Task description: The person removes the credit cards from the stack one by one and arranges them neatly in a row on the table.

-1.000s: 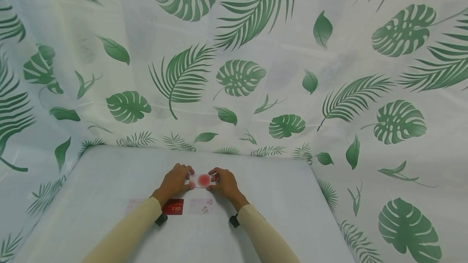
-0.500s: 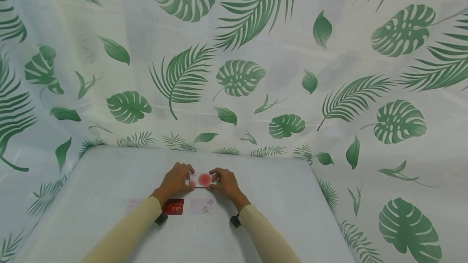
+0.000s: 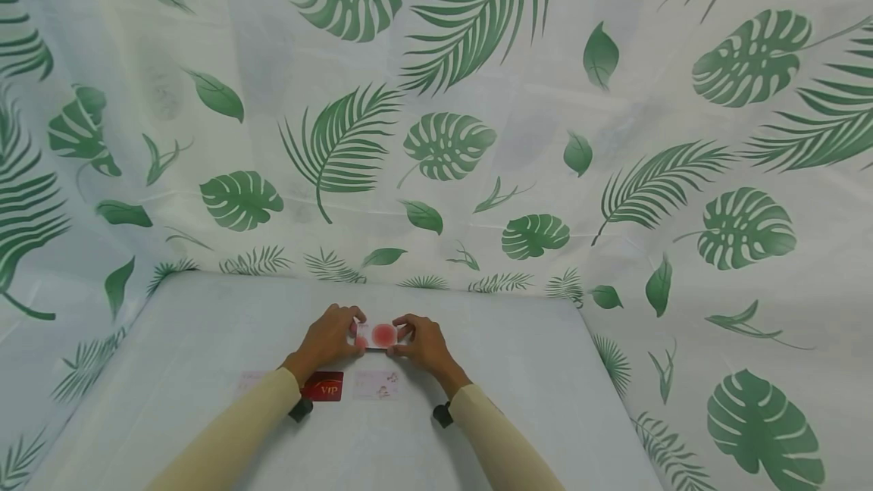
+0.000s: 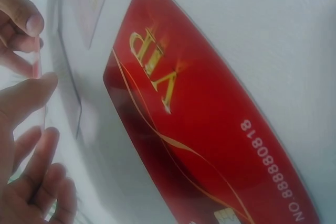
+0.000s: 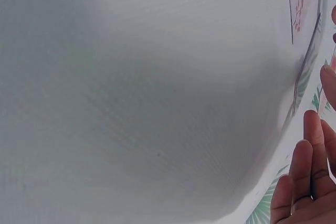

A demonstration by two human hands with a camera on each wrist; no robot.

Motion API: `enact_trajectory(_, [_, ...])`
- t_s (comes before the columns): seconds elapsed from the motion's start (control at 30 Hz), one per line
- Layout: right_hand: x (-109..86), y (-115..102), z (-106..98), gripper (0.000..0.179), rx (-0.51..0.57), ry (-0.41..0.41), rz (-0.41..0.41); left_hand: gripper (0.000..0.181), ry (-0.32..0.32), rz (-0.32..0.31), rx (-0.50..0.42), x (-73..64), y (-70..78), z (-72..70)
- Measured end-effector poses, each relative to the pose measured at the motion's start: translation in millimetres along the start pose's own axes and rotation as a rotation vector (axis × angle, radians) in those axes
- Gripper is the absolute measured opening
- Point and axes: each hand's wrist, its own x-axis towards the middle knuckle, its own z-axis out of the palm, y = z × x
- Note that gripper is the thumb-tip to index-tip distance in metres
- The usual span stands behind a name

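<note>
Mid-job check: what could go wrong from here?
The red-circle card is gripped only at its ends by the left hand and right hand, so it might slip or bend.

In the head view, the left sleeve overlaps the pale pink card beside the red VIP card; lowering it might shift either.

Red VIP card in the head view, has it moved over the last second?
No. The red VIP card lies where it did on the white tabletop; its gap to the pale floral card looks unchanged.
</note>
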Motion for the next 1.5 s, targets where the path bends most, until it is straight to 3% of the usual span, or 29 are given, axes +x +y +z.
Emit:
enact_trajectory(0.47, [-6.6,3,-6,0.054,0.012,0.026,0.001,0.051,0.035,0.071,-0.002,-3.2,8.1,-1.4])
enact_trajectory(1.5, [-22.9,7,-24,0.054,0.012,0.032,-0.009,0.049,0.064,0.099,-0.028,-9.6,26.5,-1.1])
